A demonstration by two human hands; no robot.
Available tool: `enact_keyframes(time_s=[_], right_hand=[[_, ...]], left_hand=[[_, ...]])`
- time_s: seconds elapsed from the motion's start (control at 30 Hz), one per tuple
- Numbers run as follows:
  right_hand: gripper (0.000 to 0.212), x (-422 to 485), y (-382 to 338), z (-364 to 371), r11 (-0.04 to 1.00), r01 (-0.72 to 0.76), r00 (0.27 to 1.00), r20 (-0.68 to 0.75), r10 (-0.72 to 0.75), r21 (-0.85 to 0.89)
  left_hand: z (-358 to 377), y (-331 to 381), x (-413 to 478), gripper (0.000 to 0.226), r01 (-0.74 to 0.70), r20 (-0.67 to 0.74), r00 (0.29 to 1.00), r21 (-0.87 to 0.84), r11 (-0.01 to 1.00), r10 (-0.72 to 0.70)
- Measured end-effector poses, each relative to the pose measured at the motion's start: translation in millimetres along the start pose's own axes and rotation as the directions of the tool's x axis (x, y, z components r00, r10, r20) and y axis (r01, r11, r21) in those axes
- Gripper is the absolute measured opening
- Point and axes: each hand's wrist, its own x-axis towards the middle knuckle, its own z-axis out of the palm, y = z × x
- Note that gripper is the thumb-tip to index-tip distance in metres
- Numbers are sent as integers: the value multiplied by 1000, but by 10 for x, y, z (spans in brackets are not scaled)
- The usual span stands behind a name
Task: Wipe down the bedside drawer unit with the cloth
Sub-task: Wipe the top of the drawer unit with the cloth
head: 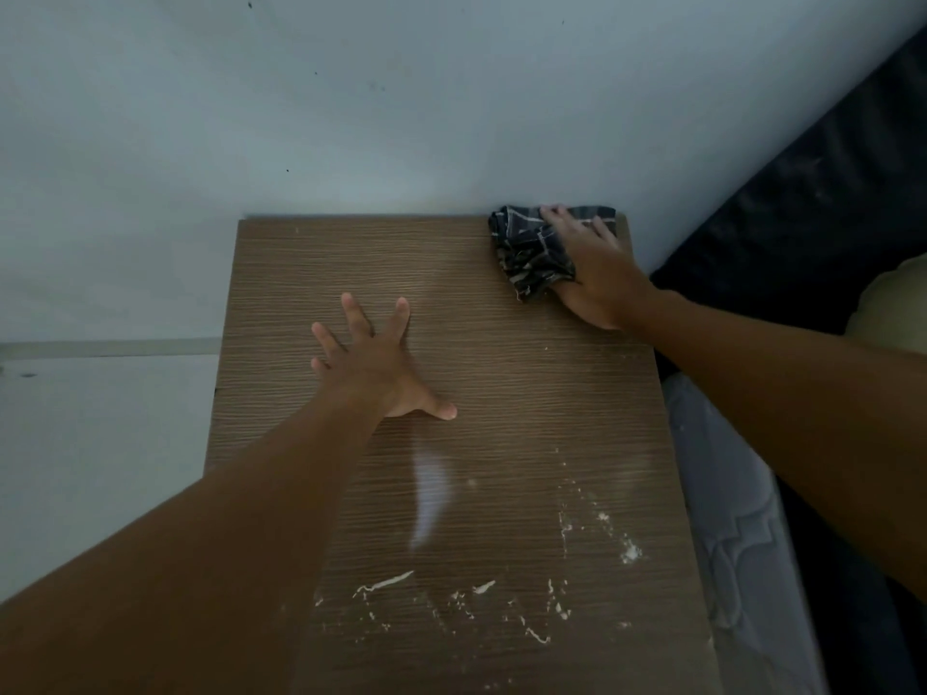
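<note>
The bedside drawer unit [501, 383] shows only its brown wood-grain top, seen from above. A dark checked cloth [531, 253] lies bunched in the top's far right corner by the wall. My right hand [597, 273] presses down on the cloth, fingers spread over it and reaching the back edge. My left hand [373, 361] rests flat on the middle of the top with fingers apart and holds nothing. White flecks and streaks [501, 594] mark the near part of the top. The drawers themselves are out of sight.
A pale wall [401, 117] stands right behind the unit. To the right lie a dark headboard [827, 193] and a grey patterned mattress edge [727, 519], close against the unit's side. Pale floor [100, 443] lies to the left.
</note>
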Motion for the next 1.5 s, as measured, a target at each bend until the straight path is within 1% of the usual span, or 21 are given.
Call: enact_keyframes(time_s=[0.17, 0.27, 0.37, 0.43, 0.53, 0.77, 0.83, 0.87, 0.9, 0.93, 0.97, 1.03, 1.1, 1.13, 1.17, 1.23, 1.3, 1.37, 1.4, 1.43, 1.5], right_hand=[[68, -240, 69, 181, 998, 64, 998, 10, -64, -3], [71, -514, 45, 328, 994, 104, 995, 8, -104, -39], [76, -825, -49, 468, 993, 115, 993, 0, -115, 2], [71, -1063, -131, 570, 993, 119, 993, 9, -118, -12], [65, -1413, -296, 698, 994, 105, 994, 34, -105, -4], [70, -2336, -782, 1037, 999, 35, 994, 108, -34, 0], [67, -2495, -923, 1032, 998, 12, 991, 134, -20, 60], [63, -2524, -992, 977, 990, -24, 992, 127, 6, 137], [58, -2527, -1034, 902, 964, -88, 991, 116, 61, 251], [52, -2504, -1086, 762, 903, -199, 977, 151, 152, 381], [41, -2474, -1100, 610, 808, -319, 946, 212, 244, 496], [11, -2367, -1054, 260, 617, -448, 891, 264, 370, 647], [24, -2201, -973, -79, 603, -395, 897, 151, 415, 693], [25, -2099, -911, -207, 635, -340, 908, 68, 413, 694], [21, -1990, -849, -333, 646, -305, 909, 12, 417, 700], [20, -1746, -670, -487, 619, -274, 891, -48, 451, 736], [15, -1494, -477, -610, 555, -281, 862, -48, 504, 783], [10, -1273, -328, -700, 489, -297, 859, 6, 513, 820], [12, -1175, -264, -731, 470, -298, 865, 27, 501, 831], [17, -1084, -211, -762, 472, -296, 877, 40, 479, 830], [26, -913, -133, -810, 561, -288, 910, 41, 412, 776]], left_hand=[[3, 18, -9, 141, 3, 6, 1000, -1, 1000, -3], [4, 15, -15, 141, -1, 9, 1000, 0, 1000, 1], [-2, 9, -11, 142, 0, 8, 1000, 1, 1000, 0], [-4, 12, -11, 142, 1, 4, 1000, 3, 1000, -1], [7, 8, -17, 142, 0, -12, 1000, 13, 1000, 0], [123, -19, -134, 140, -63, -15, 998, 32, 997, 64], [177, -13, -155, 142, -78, -12, 997, 28, 997, 79], [197, -6, -161, 142, -81, -13, 997, 26, 996, 81], [215, 1, -166, 142, -80, -13, 997, 27, 996, 80], [225, 10, -171, 142, -78, -14, 997, 32, 996, 79], [229, 17, -174, 142, -78, -14, 997, 36, 996, 78], [227, 35, -173, 141, -77, -14, 997, 38, 996, 78], [219, 54, -167, 141, -77, -8, 997, 36, 996, 77], [215, 66, -163, 142, -72, -5, 997, 33, 997, 73], [211, 79, -157, 142, -66, -2, 998, 28, 997, 66], [204, 112, -145, 143, -51, -1, 999, 16, 999, 51], [191, 160, -132, 144, -34, 2, 999, 13, 999, 34], [174, 201, -127, 144, -20, 7, 1000, 7, 1000, 20], [166, 215, -123, 144, -17, 9, 1000, 2, 1000, 17], [158, 228, -117, 144, -13, 14, 1000, -4, 1000, 13], [145, 245, -109, 145, -4, 24, 1000, -12, 1000, 4]])
